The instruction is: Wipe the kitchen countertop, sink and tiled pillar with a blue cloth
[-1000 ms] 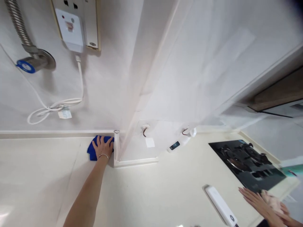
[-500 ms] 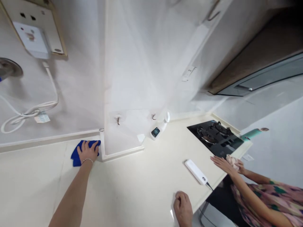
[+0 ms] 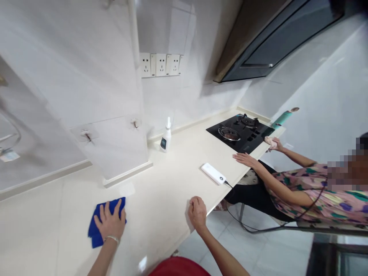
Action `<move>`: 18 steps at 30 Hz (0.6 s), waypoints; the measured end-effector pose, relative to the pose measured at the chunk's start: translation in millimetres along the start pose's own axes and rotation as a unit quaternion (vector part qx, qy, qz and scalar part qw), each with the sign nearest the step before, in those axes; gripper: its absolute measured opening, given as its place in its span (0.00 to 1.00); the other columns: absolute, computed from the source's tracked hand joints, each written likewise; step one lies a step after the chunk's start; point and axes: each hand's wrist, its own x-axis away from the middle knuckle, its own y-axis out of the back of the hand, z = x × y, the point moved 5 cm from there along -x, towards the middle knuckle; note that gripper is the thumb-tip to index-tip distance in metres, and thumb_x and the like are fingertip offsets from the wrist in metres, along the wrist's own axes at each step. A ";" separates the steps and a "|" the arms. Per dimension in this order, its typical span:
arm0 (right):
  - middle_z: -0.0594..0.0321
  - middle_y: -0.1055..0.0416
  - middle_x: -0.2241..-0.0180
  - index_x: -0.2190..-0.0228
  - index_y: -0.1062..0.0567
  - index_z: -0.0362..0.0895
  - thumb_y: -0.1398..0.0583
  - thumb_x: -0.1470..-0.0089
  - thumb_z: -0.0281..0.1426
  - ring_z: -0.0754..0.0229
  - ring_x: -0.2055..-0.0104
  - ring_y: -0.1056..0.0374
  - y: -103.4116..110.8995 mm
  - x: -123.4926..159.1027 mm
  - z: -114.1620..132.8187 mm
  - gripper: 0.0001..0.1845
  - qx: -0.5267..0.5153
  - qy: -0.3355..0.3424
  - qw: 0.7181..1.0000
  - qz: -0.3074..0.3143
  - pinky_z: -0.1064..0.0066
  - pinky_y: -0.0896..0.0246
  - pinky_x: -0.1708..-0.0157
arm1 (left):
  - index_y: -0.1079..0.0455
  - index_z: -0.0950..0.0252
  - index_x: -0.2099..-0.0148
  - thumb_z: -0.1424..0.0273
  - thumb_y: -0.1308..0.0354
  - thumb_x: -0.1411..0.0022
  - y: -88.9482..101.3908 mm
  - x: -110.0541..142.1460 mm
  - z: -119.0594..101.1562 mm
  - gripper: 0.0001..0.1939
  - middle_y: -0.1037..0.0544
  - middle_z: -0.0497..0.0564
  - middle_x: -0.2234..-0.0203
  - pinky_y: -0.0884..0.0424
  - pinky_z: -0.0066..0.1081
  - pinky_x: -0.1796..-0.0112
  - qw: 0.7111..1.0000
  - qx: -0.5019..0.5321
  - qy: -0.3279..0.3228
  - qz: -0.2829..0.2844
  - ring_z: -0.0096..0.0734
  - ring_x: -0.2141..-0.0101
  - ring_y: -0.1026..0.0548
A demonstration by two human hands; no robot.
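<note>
Blue cleaning cloth (image 3: 96, 230) lies on cream countertop (image 3: 155, 184) near its front edge, pressed under spread fingers of left hand (image 3: 109, 224); right hand (image 3: 197, 212) curls at that edge, near white power bank (image 3: 213, 173).

Hands (image 3: 197, 213) on the pale countertop (image 3: 71, 214), one atop a blue cloth (image 3: 96, 232)

Spray bottle (image 3: 166, 137) on countertop (image 3: 161, 184), left of gas hob (image 3: 238, 134).

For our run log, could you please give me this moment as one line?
left hand: flat on blue cloth | right hand: at countertop edge
</note>
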 end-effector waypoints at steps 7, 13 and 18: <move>0.59 0.34 0.60 0.67 0.32 0.45 0.50 0.43 0.24 0.56 0.58 0.41 -2.5 1.5 -3.3 0.08 -0.026 -0.019 0.999 0.017 0.64 0.46 0.57 | 0.36 0.51 0.36 0.64 0.46 0.39 -1.8 68.2 -143.8 0.28 0.42 0.59 0.32 0.58 0.60 0.35 0.973 0.108 -0.199 0.043 0.57 0.31 0.52; 0.61 0.32 0.64 0.69 0.32 0.45 0.51 0.47 0.21 0.58 0.60 0.37 -0.4 -0.1 -10.2 0.11 -0.091 -0.028 0.995 0.005 0.65 0.42 0.58 | 0.36 0.51 0.36 0.66 0.37 0.47 8.3 104.5 -220.4 0.35 0.45 0.58 0.31 0.56 0.67 0.36 0.814 0.271 -0.484 0.175 0.58 0.31 0.52; 0.58 0.30 0.62 0.60 0.30 0.44 0.52 0.47 0.22 0.58 0.60 0.34 12.4 -4.3 -12.8 0.16 -0.119 -0.030 0.992 0.014 0.63 0.35 0.57 | 0.26 0.59 0.46 0.68 0.55 0.35 13.5 76.5 -163.5 0.22 0.30 0.56 0.39 0.37 0.51 0.38 0.818 0.454 -0.313 0.162 0.41 0.35 0.39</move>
